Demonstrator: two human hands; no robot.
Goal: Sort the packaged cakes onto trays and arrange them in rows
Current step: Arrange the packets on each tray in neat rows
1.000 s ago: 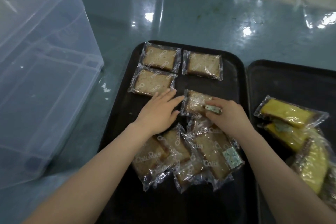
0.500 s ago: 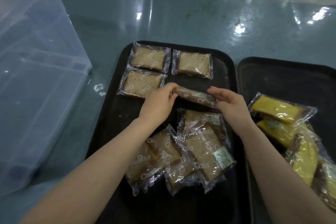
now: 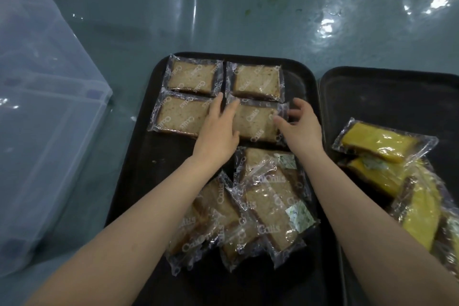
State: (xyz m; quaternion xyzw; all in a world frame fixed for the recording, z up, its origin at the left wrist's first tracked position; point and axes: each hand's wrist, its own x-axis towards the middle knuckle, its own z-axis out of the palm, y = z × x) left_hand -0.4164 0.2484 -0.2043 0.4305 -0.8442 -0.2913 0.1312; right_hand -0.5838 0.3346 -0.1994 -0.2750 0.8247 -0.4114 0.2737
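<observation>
A person's two bare forearms are reaching forward over a black rectangular plastic tray (image 3: 139,181) sitting on a glossy teal table (image 3: 248,20). Four brown cake slices in clear printed wrappers are lying flat at the far end of this tray, forming two rows of two. The nearest-right one, a brown wrapped cake slice (image 3: 255,122), is lying between the two hands. The left hand (image 3: 218,131) is resting flat with straight fingers on its left edge, also reaching over the neighbouring brown wrapped slice (image 3: 181,114). The right hand (image 3: 300,126) is sitting at its right edge, fingers loosely curled and touching the wrapper without closing around it. Just nearer the person, a loose heap of brown wrapped cake slices (image 3: 260,204) is lying jumbled and overlapping on the same tray. To the right, a second black tray (image 3: 385,97) is holding a pile of yellow cake slices in clear wrappers (image 3: 387,156). A large translucent plastic storage bin (image 3: 44,119) is standing on the table at the left.
</observation>
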